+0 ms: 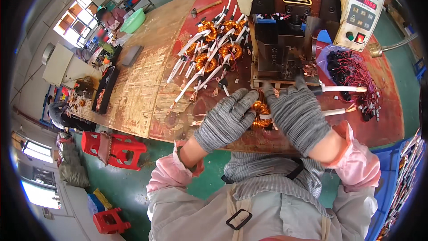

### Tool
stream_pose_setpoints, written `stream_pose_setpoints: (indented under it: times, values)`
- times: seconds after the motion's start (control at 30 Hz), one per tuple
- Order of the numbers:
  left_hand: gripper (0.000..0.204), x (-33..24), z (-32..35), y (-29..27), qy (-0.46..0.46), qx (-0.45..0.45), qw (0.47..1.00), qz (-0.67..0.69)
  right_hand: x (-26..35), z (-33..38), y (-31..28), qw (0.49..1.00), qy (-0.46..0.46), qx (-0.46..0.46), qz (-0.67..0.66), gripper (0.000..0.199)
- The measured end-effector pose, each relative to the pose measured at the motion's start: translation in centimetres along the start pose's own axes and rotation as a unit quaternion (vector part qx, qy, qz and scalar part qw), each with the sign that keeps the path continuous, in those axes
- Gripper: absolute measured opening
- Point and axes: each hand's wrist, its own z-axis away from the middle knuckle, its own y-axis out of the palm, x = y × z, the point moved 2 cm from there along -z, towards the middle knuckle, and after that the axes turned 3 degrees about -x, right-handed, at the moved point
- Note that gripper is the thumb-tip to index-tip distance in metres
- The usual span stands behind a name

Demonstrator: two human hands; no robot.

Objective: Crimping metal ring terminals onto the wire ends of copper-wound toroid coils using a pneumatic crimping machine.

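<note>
A copper-wound ring coil (261, 115) is between my two hands at the table's front, just before the crimping press (285, 49). My left hand (226, 119), in a grey striped knit glove, has its fingers bent against the coil's left side. My right hand (298, 117), gloved alike, lies over the coil's right side, its fingertips at the lower front of the press; what they grip there is hidden. White-sleeved leads (342, 89) with bare copper ends stick out right of my right hand. Left of the press lies a pile of similar coils (206, 62) with white leads.
A hammer (206, 8) lies behind the coil pile. Right of the press are a control box (360, 13) and a heap of black parts with red wires (352, 73). A blue bin (392, 183) of leads stands lower right. Red stools (113, 148) are at left; another person (111, 19) sits farther back.
</note>
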Motion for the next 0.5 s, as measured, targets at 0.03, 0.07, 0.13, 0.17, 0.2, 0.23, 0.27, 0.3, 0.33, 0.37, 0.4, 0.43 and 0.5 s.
stream_pose_setpoints:
  times: [0.03,0.07,0.13,0.17,0.2,0.23,0.27,0.3,0.33,0.37,0.4,0.43,0.5]
  values:
    - [0.027,0.0,0.0,0.2,0.006,0.023,1.000,0.018,-0.7,0.3,1.4,0.999,0.011,0.044,-0.021,0.038]
    - [0.028,0.2,-0.2,-0.1,0.012,0.048,0.998,0.032,-1.0,0.5,2.3,0.995,0.009,0.072,-0.070,0.034]
    - [0.027,1.0,0.3,-0.2,-0.002,0.102,0.989,0.103,-1.4,1.0,3.8,0.977,0.005,0.130,-0.168,0.028]
    - [0.026,2.4,-0.1,-0.7,-0.030,0.105,0.972,0.206,-1.7,1.5,4.8,0.976,0.012,0.105,-0.191,0.028]
    - [0.026,4.3,-0.6,-1.7,-0.062,0.109,0.944,0.306,-1.6,2.2,6.0,0.973,0.014,0.081,-0.215,0.029]
    - [0.027,6.1,-1.2,-2.1,-0.090,0.112,0.904,0.403,-1.6,2.8,7.1,0.970,0.021,0.057,-0.236,0.030]
    - [0.028,8.0,-0.5,-2.0,-0.215,0.075,0.897,0.379,-1.3,3.1,8.2,0.964,0.033,0.101,-0.242,0.030]
    - [0.029,9.9,0.2,-1.2,-0.333,0.034,0.875,0.349,-0.9,3.3,9.2,0.963,0.023,0.083,-0.257,0.030]
    - [0.028,11.4,-0.2,-0.1,-0.311,0.049,0.914,0.255,-0.6,3.4,10.3,0.960,0.015,0.064,-0.271,0.030]
    - [0.027,13.1,-0.8,1.0,-0.288,0.064,0.943,0.157,-0.5,3.2,10.4,0.955,0.013,0.063,-0.289,0.030]
    - [0.026,14.0,-2.0,2.7,-0.274,0.091,0.954,0.081,-0.5,3.1,10.4,0.951,0.018,0.061,-0.304,0.030]
    - [0.025,14.9,-2.9,4.0,-0.262,0.119,0.958,0.002,-0.3,2.9,9.5,0.942,0.027,0.077,-0.326,0.030]
    - [0.025,19.0,-3.9,8.6,-0.203,0.154,0.963,-0.082,-0.1,2.6,9.1,0.927,0.047,0.084,-0.363,0.030]
